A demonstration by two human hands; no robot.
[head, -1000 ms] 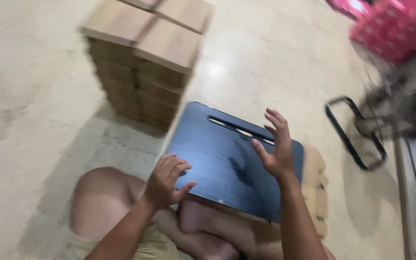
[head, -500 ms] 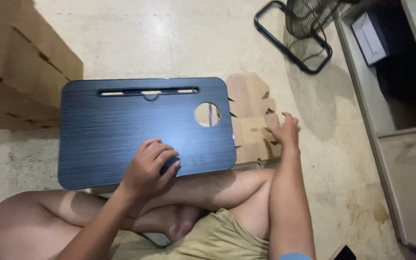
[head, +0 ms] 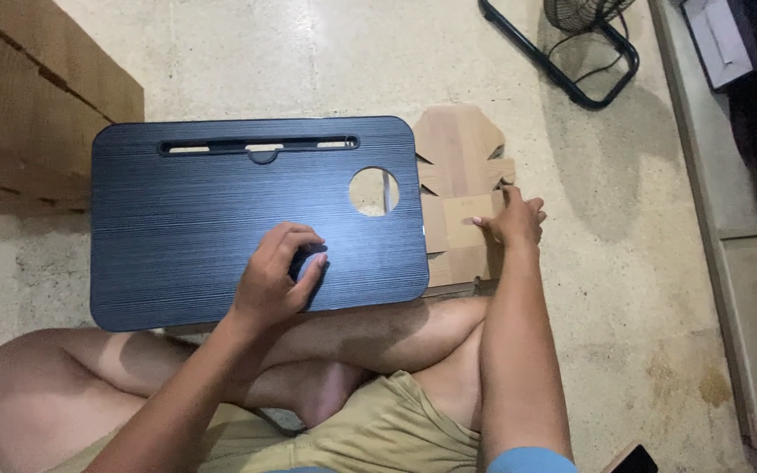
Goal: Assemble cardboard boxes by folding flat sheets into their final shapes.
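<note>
2 hands: left hand (head: pixel 275 278) curled on ridged blue lap desk (head: pixel 221 210), right hand (head: pixel 512 221) pinching flat cardboard (head: pixel 457 188)

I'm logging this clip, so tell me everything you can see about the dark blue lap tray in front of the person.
The dark blue rectangular lap tray has rounded corners and a fine, wood-like grain. Along its far edge runs a long narrow slot; near the right end is a round hole showing the floor below. It lies flat above the person's crossed legs. The left hand rests on its near part, fingers curled. The flat cardboard pieces lie just off its right edge, where the right hand touches them.
</note>
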